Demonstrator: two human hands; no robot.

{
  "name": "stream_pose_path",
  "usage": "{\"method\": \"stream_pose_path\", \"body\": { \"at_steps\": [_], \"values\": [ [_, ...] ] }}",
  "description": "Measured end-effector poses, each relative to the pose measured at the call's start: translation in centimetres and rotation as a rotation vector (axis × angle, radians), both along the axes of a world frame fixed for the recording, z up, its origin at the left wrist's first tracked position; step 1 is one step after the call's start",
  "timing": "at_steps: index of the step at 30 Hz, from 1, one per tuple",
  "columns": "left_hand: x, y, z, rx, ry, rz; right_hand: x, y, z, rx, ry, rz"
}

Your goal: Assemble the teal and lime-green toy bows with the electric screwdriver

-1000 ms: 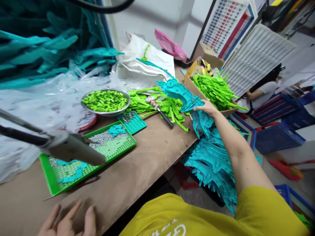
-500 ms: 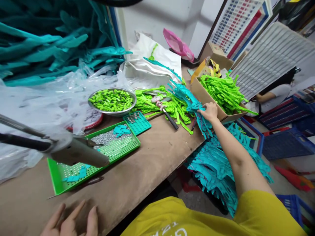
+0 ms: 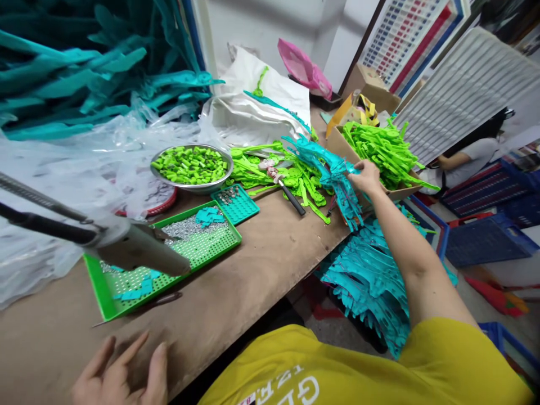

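Observation:
My right hand (image 3: 366, 177) reaches out to the bundle of teal plastic pieces (image 3: 337, 163) at the table's right edge. Its fingers are closed in a pinch on one long, flat teal piece (image 3: 349, 170) at the near side of that bundle; the fingertips are partly hidden. On the bare wood at the lower left, my left hand (image 3: 122, 374) has its fingers spread and holds nothing. Nearest to it is a green perforated tray (image 3: 213, 250) with small silver parts and teal bits. A black-handled tool (image 3: 294, 201) lies left of the bundle.
A metal bowl (image 3: 192, 184) of short green pieces stands behind the tray, beside a grey lamp-like arm (image 3: 141, 247). A cardboard box (image 3: 337, 143) holds green strips. Many teal pieces (image 3: 367, 275) hang below the table edge. Another person (image 3: 472, 160) is at far right.
My right hand has shifted slightly up and right along the teal bundle, pinching a piece. My left hand stays spread in nearly the same place. The view has tilted a little.

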State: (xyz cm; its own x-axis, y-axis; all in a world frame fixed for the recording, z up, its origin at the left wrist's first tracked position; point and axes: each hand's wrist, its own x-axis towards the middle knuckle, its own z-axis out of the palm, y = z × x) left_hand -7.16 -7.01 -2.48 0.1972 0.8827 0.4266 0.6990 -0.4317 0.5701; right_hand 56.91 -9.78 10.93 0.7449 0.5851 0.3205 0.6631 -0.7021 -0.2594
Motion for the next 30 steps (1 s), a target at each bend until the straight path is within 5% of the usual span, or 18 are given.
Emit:
{"method": "stream_pose_path", "body": {
  "at_steps": [4,8,12,16,19,22,25,30],
  "values": [
    [0.5,-0.5,1.7,0.015,0.045,0.01,-1.9,-3.4,3.6,0.149,-0.289,0.217],
    [1.6,-0.4,3.1,0.085,0.035,-0.065,-6.3,-6.8,5.5,0.223,-0.329,0.342],
    [3.8,0.2,5.2,0.288,0.024,-0.232,-11.6,-8.1,5.7,0.275,-0.299,0.516],
    [6.4,-0.5,8.8,0.508,0.05,-0.347,-17.2,-7.4,5.0,0.158,-0.17,0.789],
    [7.9,-1.4,10.6,0.483,0.216,-0.337,-21.1,-6.1,3.3,0.155,-0.072,1.069],
    [8.0,-1.6,10.1,0.374,0.334,-0.353,-24.1,-4.7,0.4,0.186,0.032,1.246],
    [6.6,-1.3,8.2,0.244,0.369,-0.359,-25.6,-3.4,-2.1,0.088,0.18,1.281],
    [4.2,-1.6,5.3,-0.052,0.313,-0.39,-27.6,-0.7,-2.5,-0.107,0.394,1.363]
  ]
}}
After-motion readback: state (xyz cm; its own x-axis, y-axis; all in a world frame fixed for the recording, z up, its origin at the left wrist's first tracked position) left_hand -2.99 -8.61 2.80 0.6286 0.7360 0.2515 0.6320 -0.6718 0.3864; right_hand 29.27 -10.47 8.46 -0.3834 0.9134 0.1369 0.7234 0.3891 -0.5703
